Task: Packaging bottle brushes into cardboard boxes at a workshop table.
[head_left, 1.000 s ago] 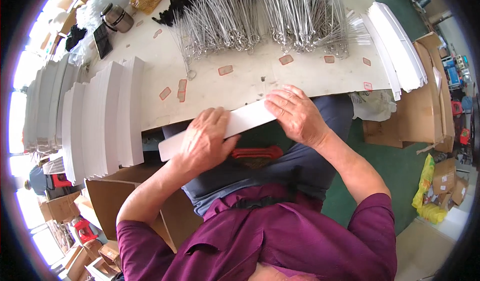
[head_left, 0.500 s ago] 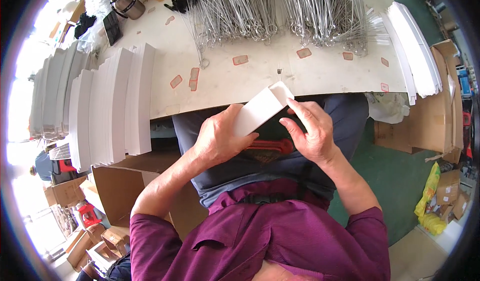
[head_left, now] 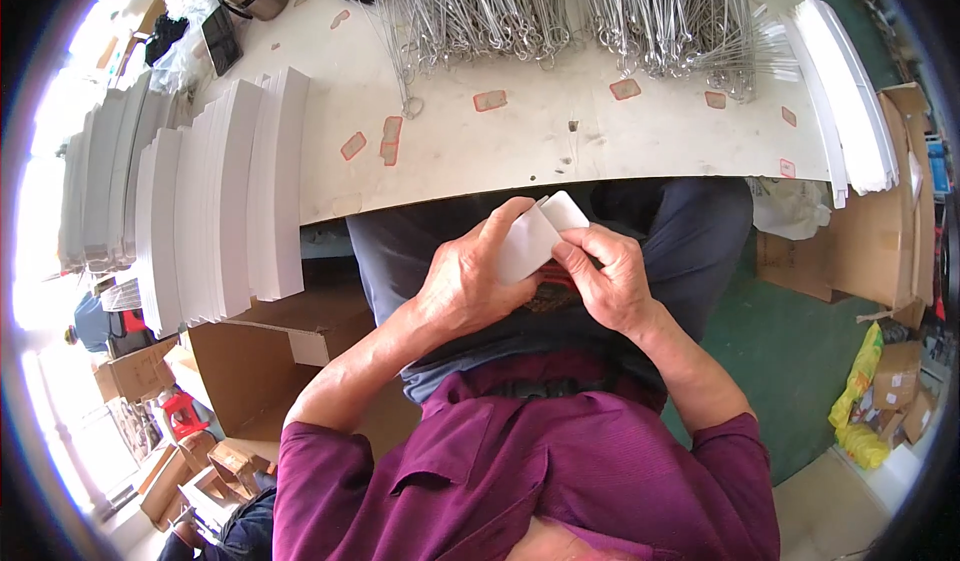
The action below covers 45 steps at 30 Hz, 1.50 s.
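Your head camera, the left of a side-by-side fisheye pair, looks steeply down from above your maroon shirt (head_left: 610, 461), upright and unmirrored. It faces forward over your dark trousers (head_left: 700, 226) to the surface (head_left: 650, 146), close enough to centre the white box (head_left: 525, 248), yet wide enough to catch the green floor (head_left: 780, 351), edges bowing toward the rim.

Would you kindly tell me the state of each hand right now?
Left hand: closed around the white box.
Right hand: thumb and fingers at the box's end flap; whether they pinch it cannot be told.
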Each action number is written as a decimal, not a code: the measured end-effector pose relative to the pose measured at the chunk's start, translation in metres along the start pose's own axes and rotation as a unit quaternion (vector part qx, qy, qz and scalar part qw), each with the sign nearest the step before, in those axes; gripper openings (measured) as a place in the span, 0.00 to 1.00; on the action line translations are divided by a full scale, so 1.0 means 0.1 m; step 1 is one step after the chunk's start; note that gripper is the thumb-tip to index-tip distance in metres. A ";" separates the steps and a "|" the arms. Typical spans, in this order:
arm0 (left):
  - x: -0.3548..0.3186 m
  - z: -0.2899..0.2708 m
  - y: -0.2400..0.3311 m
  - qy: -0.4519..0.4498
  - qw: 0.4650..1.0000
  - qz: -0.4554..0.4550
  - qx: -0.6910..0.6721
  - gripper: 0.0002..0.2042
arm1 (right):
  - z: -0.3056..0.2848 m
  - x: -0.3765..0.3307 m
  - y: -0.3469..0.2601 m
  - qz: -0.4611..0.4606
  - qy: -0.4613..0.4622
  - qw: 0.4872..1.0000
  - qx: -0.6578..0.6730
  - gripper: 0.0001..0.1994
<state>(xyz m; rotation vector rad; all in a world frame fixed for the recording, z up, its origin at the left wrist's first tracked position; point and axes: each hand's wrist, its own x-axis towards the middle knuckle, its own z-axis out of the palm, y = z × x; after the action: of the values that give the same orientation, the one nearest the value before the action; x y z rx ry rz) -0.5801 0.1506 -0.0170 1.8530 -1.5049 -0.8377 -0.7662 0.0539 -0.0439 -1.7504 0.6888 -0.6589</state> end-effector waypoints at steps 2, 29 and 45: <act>0.03 0.04 -0.03 -0.015 1.000 -0.017 -0.018 0.37 | 0.05 -0.02 0.01 -0.030 -0.003 0.999 -0.018 0.07; -0.04 0.18 0.01 0.010 1.000 0.006 -0.017 0.32 | 0.09 -0.06 -0.07 -0.098 -0.005 0.982 -0.161 0.16; -0.11 0.26 0.01 0.025 0.996 0.063 0.065 0.28 | 0.07 -0.05 -0.01 0.189 -0.002 0.967 0.171 0.05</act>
<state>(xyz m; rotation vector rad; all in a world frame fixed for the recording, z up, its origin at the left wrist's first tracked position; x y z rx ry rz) -0.6027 0.1592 -0.0311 1.8350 -1.6587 -0.6436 -0.7646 0.0628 -0.0451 -1.2587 0.8247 -0.4753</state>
